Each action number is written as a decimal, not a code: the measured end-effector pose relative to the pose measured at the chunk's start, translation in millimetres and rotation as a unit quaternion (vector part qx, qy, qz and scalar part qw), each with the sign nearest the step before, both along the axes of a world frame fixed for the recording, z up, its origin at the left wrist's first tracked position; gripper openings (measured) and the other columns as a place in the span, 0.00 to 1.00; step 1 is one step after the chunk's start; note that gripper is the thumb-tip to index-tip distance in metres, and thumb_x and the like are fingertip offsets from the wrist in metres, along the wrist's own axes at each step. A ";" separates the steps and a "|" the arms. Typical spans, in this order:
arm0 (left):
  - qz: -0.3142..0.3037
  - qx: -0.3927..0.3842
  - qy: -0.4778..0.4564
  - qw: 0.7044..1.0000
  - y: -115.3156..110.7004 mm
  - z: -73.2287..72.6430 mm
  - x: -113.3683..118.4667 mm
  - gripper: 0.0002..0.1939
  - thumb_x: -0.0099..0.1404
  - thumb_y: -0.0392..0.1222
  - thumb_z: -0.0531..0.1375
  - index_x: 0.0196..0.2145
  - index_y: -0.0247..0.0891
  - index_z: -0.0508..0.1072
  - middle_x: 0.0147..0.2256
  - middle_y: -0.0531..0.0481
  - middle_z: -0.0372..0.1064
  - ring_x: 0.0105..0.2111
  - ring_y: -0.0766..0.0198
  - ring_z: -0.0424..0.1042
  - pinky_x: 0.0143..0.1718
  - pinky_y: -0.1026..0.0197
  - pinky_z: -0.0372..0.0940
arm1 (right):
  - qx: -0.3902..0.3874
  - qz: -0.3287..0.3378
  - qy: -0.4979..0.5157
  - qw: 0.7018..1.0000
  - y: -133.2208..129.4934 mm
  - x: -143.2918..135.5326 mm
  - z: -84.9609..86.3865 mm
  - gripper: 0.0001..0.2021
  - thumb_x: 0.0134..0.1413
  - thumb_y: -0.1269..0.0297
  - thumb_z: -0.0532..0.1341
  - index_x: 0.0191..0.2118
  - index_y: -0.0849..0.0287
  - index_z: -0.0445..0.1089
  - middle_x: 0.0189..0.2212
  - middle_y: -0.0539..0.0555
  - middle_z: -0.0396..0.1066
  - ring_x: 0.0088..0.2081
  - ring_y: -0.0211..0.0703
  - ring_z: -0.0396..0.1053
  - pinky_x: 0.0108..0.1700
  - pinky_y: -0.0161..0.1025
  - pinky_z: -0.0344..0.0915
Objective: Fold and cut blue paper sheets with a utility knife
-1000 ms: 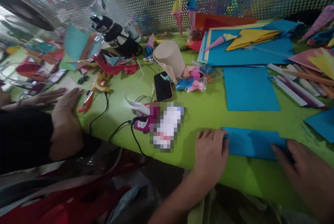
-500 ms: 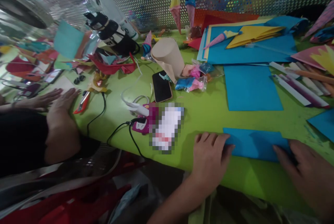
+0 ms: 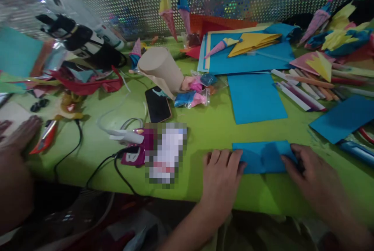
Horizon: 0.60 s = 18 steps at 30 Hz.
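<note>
A folded strip of blue paper [image 3: 263,158] lies flat near the front edge of the green table [image 3: 204,134]. My left hand [image 3: 220,179] grips its left end, thumb and curled fingers at the edge. At the right end, my right hand [image 3: 314,175] pinches the paper between thumb and fingers. Just behind it lies a flat blue sheet [image 3: 255,99], untouched. Another blue piece [image 3: 344,118] rests to the right, beside a dark blue tool [image 3: 358,151] with a partly visible red loop near it.
Left of my hands are a blurred-out phone [image 3: 166,153], a purple power strip [image 3: 140,147] with cables, and an orange cutter [image 3: 45,136]. Behind stand a paper roll [image 3: 160,68] and a black bottle [image 3: 84,42]. Another person's hand [image 3: 22,134] rests at the far left.
The view has turned to the right, so things on the table appear shifted left. Both hands keep hold of the folded blue paper.
</note>
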<state>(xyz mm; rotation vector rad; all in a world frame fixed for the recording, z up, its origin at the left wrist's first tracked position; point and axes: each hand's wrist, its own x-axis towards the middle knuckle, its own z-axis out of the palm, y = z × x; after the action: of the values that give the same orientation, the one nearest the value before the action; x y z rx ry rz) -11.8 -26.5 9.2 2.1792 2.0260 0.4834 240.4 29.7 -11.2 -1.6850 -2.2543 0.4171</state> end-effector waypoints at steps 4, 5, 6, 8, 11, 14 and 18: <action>-0.049 0.049 0.042 0.997 2.2 -3.9 -0.2 0.22 0.71 0.33 0.66 0.59 0.53 0.76 0.48 0.47 0.77 0.45 0.55 0.73 0.45 0.52 0.65 | -0.012 -0.043 0.063 0.997 -0.6 -2.7 2.0 0.24 0.69 0.42 0.57 0.55 0.56 0.69 0.32 0.55 0.74 0.28 0.50 0.74 0.29 0.44 0.67; -0.063 0.053 0.045 0.996 2.7 -5.8 -0.6 0.25 0.70 0.30 0.66 0.59 0.55 0.76 0.50 0.48 0.77 0.47 0.55 0.73 0.47 0.52 0.66 | -0.023 -0.054 0.074 0.995 -1.4 -2.7 2.8 0.24 0.68 0.43 0.58 0.57 0.56 0.68 0.32 0.54 0.74 0.28 0.50 0.74 0.29 0.44 0.68; -0.073 0.051 0.046 0.995 3.2 -7.8 -1.2 0.27 0.69 0.29 0.66 0.59 0.56 0.76 0.52 0.48 0.77 0.50 0.54 0.72 0.48 0.51 0.67 | -0.035 -0.064 0.085 0.994 -2.5 -2.3 3.4 0.24 0.67 0.44 0.59 0.59 0.55 0.67 0.33 0.55 0.75 0.29 0.50 0.75 0.30 0.44 0.69; -0.086 0.042 0.046 0.994 3.6 -11.2 -2.8 0.28 0.68 0.28 0.66 0.58 0.58 0.77 0.55 0.49 0.76 0.53 0.53 0.72 0.51 0.50 0.67 | -0.045 -0.079 0.104 0.990 -5.4 -0.6 4.4 0.23 0.68 0.46 0.60 0.59 0.54 0.67 0.37 0.57 0.77 0.32 0.51 0.77 0.31 0.44 0.71; -0.090 0.033 0.044 0.994 3.7 -13.0 -5.6 0.30 0.68 0.27 0.65 0.59 0.59 0.77 0.55 0.50 0.77 0.53 0.52 0.72 0.52 0.48 0.68 | -0.046 -0.067 0.111 0.991 -8.7 2.4 5.1 0.16 0.69 0.49 0.59 0.54 0.52 0.70 0.41 0.58 0.79 0.37 0.52 0.79 0.33 0.43 0.72; -0.090 0.038 0.046 0.994 4.2 -10.9 -7.0 0.30 0.68 0.26 0.64 0.59 0.59 0.78 0.54 0.50 0.78 0.52 0.52 0.73 0.51 0.48 0.69 | -0.048 -0.037 0.092 0.994 -9.0 3.5 6.6 0.11 0.71 0.52 0.57 0.48 0.50 0.72 0.41 0.56 0.79 0.37 0.51 0.79 0.34 0.43 0.72; -0.086 0.040 0.043 0.995 5.8 -6.6 -5.1 0.30 0.67 0.24 0.61 0.57 0.58 0.79 0.53 0.50 0.79 0.50 0.51 0.75 0.48 0.47 0.70 | -0.054 -0.022 0.084 0.995 -8.2 3.7 11.0 0.09 0.73 0.54 0.56 0.49 0.46 0.71 0.42 0.54 0.79 0.37 0.49 0.78 0.34 0.44 0.72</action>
<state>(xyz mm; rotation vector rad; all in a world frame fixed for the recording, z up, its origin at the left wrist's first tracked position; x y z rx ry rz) -16.9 -20.7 2.6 2.4350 1.8653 0.4633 244.1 21.5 -0.2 -1.6804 -2.1032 0.6565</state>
